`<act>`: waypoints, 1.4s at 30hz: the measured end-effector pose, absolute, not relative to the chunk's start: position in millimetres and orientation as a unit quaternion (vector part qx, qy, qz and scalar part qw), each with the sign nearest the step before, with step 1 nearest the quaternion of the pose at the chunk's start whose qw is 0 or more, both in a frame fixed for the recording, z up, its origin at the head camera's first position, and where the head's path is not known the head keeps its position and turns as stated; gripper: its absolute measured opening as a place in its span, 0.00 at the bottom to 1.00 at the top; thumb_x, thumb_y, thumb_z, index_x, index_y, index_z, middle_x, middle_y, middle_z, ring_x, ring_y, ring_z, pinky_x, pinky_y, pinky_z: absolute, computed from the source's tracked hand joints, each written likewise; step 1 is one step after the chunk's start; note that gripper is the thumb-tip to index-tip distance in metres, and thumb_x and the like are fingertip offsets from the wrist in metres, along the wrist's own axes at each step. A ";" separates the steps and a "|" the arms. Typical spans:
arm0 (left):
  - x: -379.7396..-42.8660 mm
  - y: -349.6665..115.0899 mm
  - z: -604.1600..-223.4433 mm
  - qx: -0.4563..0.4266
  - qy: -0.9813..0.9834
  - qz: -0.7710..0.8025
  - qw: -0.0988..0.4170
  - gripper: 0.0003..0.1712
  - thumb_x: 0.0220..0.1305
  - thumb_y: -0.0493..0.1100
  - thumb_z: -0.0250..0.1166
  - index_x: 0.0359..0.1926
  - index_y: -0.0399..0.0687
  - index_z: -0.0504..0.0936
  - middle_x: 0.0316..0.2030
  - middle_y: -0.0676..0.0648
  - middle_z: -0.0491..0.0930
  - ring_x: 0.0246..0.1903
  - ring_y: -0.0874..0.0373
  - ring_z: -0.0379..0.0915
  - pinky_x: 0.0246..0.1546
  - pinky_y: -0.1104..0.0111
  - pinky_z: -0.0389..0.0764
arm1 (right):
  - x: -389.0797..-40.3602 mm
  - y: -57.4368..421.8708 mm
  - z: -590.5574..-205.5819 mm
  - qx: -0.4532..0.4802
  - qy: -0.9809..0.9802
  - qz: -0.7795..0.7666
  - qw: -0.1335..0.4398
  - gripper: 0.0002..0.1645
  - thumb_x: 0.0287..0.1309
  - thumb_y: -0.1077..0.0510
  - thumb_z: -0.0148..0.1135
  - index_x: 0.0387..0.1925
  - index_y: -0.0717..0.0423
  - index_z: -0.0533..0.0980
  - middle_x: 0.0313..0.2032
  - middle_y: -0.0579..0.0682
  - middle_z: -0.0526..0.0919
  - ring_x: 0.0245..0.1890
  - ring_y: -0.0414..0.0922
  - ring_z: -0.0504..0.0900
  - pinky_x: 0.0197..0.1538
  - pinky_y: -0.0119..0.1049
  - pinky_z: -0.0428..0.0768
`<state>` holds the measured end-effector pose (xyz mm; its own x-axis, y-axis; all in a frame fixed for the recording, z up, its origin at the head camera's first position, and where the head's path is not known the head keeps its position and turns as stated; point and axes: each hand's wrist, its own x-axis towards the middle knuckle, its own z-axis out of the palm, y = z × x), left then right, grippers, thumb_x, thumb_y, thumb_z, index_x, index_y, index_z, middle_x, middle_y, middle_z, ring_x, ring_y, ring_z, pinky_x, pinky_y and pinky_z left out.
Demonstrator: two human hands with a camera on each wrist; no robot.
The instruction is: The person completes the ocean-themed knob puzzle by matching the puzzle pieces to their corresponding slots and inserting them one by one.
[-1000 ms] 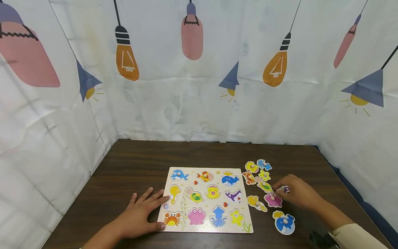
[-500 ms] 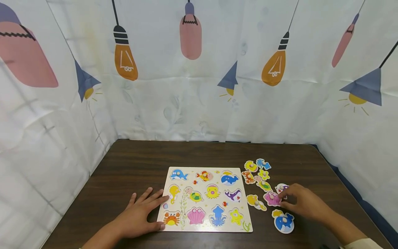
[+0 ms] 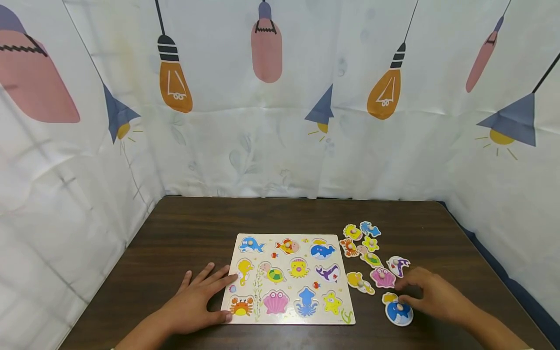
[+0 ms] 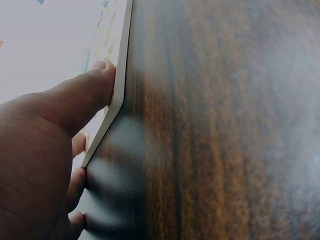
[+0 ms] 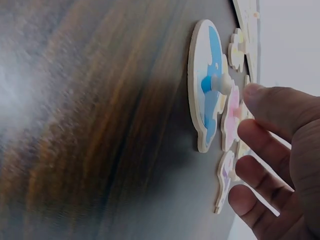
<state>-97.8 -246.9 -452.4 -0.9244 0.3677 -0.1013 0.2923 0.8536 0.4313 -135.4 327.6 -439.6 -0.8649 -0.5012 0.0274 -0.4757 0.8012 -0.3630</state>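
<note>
My left hand (image 3: 194,302) rests on the left edge of a wooden sea-animal puzzle board (image 3: 283,284), fingers spread. In the left wrist view its thumb (image 4: 95,82) lies on the board's rim. At the right, my right hand (image 3: 433,295) hovers with loosely bent fingers beside a blue whale piece (image 3: 399,313). From the right wrist view, the thumb (image 5: 270,102) is near the whale's wooden knob (image 5: 222,84), with a gap between them. A pink shell piece (image 3: 382,278) and a purple-and-white whale piece (image 3: 397,266) lie just beyond that hand. Knobs show on the board's dolphin (image 3: 251,244) and fish (image 3: 288,246).
Right of the board lie a yellow piece (image 3: 360,283), a turtle (image 3: 371,258), a crab (image 3: 349,248), a star (image 3: 370,243), a yellow octopus (image 3: 352,232) and a blue squid (image 3: 370,229). Lamp-print white cloth (image 3: 280,160) surrounds the dark wooden table (image 3: 197,218).
My right hand has let go of the purple-and-white whale piece, leaving it beside the shell, and has moved nearer to me, to the blue whale piece. The left hand stays put.
</note>
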 end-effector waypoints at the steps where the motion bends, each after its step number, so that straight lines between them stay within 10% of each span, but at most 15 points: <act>1: -97.9 -246.9 -452.4 0.172 0.958 0.209 0.090 0.49 0.54 0.77 0.67 0.75 0.74 0.67 0.77 0.53 0.60 0.77 0.37 0.44 0.66 0.27 0.37 | -134.3 328.0 -440.5 -0.265 0.945 -0.189 0.033 0.11 0.55 0.45 0.77 0.40 0.33 0.85 0.39 0.27 0.79 0.40 0.31 0.76 0.44 0.38 0.83; 42: -101.0 -249.5 -459.9 0.164 0.958 0.214 0.092 0.49 0.52 0.79 0.66 0.74 0.78 0.67 0.77 0.54 0.60 0.77 0.37 0.44 0.65 0.27 0.36 | -148.3 301.8 -433.7 -0.309 0.927 -0.209 -0.042 0.16 0.52 0.58 0.80 0.33 0.33 0.83 0.35 0.26 0.78 0.36 0.33 0.75 0.37 0.36 0.80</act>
